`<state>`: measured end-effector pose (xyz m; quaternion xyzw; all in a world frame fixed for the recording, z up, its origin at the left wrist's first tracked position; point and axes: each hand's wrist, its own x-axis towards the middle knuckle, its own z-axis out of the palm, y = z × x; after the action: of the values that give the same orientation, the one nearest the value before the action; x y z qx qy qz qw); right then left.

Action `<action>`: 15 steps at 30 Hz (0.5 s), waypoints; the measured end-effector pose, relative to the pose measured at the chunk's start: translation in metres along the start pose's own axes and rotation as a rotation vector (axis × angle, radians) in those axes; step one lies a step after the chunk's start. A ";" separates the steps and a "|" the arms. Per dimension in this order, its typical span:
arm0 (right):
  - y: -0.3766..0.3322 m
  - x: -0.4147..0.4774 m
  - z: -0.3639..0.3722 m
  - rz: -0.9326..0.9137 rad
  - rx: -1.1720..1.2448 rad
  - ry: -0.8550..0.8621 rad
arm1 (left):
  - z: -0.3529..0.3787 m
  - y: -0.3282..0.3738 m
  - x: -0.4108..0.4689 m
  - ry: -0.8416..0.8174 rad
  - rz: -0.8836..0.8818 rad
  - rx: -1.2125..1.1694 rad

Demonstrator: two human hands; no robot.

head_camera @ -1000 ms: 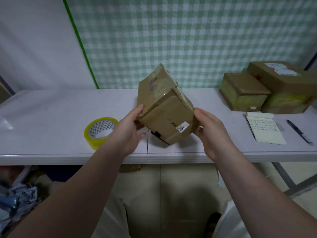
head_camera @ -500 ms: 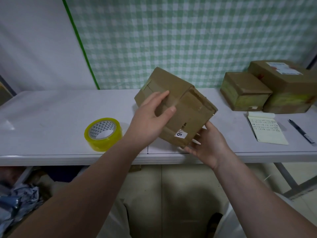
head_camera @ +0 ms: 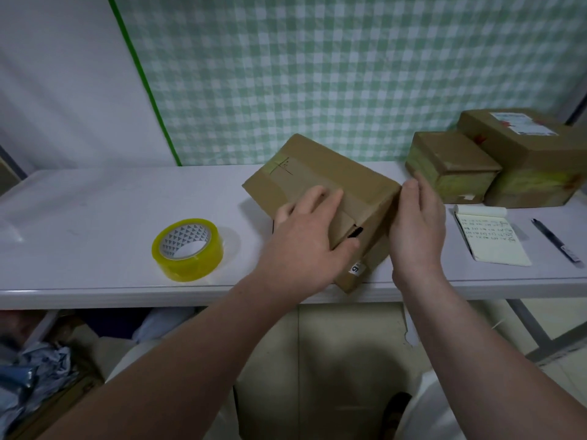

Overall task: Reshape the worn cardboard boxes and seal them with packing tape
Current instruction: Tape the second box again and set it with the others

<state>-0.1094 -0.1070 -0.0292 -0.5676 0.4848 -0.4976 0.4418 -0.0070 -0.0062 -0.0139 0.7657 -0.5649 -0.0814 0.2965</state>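
A worn brown cardboard box (head_camera: pixel 324 176) lies on the white table (head_camera: pixel 95 217), its near corner over the front edge. A small white label sits low on its near side. My left hand (head_camera: pixel 305 242) lies flat on the box's top with the fingers stretched out and the thumb against the near face. My right hand (head_camera: pixel 416 223) presses its straight fingers against the box's right end. A roll of yellowish packing tape (head_camera: pixel 187 249) lies flat on the table to the left of the box, apart from both hands.
Two taped cardboard boxes, a small one (head_camera: pixel 451 166) and a larger one (head_camera: pixel 527 154), stand at the back right. A notepad (head_camera: pixel 489 239) and a black pen (head_camera: pixel 556 242) lie near them. A green checked curtain (head_camera: pixel 317 65) hangs behind. Crumpled bags (head_camera: pixel 31 373) lie under the table.
The box has come down from the air onto the table and turned flat. My left hand moved onto its top; my right hand shifted from beneath to its right end.
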 end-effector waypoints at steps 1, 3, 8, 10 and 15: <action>-0.003 -0.004 0.000 -0.041 -0.029 -0.022 | 0.001 0.001 0.001 -0.002 -0.011 0.013; -0.005 -0.012 0.004 -0.105 -0.109 -0.093 | 0.002 0.006 0.003 -0.005 -0.014 0.042; -0.003 -0.003 0.005 -0.144 -0.167 -0.123 | 0.004 0.013 0.009 -0.078 -0.010 -0.006; 0.002 0.007 0.003 -0.148 -0.184 -0.094 | 0.005 0.010 0.012 -0.140 -0.020 -0.121; 0.008 0.032 0.004 -0.146 -0.196 -0.039 | -0.002 0.000 0.023 -0.198 0.004 -0.272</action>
<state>-0.1054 -0.1396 -0.0327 -0.6516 0.4797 -0.4674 0.3562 0.0014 -0.0263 -0.0075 0.7056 -0.5765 -0.2317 0.3406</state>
